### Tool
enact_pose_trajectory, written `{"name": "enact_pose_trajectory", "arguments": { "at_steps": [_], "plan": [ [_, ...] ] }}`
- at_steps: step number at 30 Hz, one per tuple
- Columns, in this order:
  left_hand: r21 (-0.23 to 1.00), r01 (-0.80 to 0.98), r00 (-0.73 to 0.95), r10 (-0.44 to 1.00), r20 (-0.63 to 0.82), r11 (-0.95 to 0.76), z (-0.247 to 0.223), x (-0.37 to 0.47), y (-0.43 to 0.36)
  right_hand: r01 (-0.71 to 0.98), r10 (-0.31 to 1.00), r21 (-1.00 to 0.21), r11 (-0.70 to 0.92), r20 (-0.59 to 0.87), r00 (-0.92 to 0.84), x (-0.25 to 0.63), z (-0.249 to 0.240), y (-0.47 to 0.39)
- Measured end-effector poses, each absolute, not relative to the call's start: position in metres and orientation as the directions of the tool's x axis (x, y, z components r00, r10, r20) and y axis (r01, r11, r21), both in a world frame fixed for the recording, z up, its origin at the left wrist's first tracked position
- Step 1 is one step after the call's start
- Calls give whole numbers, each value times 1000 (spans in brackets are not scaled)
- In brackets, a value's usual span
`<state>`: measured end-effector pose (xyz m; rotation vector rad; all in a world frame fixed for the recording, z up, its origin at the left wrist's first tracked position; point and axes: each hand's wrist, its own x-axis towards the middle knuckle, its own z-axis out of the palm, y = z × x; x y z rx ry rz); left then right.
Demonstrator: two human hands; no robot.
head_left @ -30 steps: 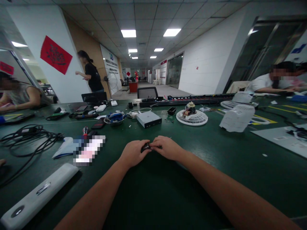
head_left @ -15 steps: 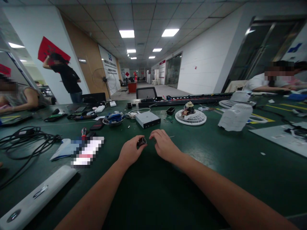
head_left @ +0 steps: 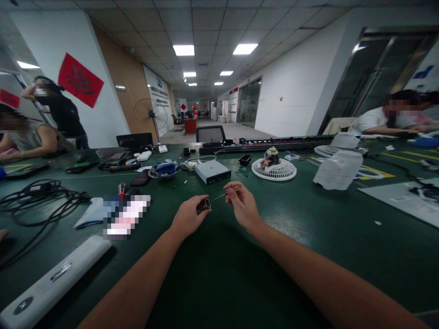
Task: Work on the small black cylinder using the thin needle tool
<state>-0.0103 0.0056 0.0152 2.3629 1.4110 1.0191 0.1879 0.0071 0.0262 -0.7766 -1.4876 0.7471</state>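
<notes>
While left hand (head_left: 187, 217) clasps dark cylinder (head_left: 203, 204) | axis crosswise, mouth rightward | right hand (head_left: 244, 205) pinches thin rod (head_left: 218, 197)

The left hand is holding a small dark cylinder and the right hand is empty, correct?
Not quite: the right hand isn't empty. The head view shows it pinching a thin rod. The left hand does hold a small dark cylinder, as you say.

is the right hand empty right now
No, the right hand pinches a thin metal rod that points toward the dark round part in the left hand.
</notes>
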Motion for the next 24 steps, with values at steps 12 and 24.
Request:
{"name": "enact_pose_trajectory", "arguments": {
  "at_steps": [12,24],
  "plan": [
    [489,673,334,818,468,-554,16,-11,5,92,865,-865,494,477,-158,193,25,11],
    [480,717,300,846,441,-505,19,-12,3,15,891,-906,423,413,-187,196,17,21]
  ]
}}
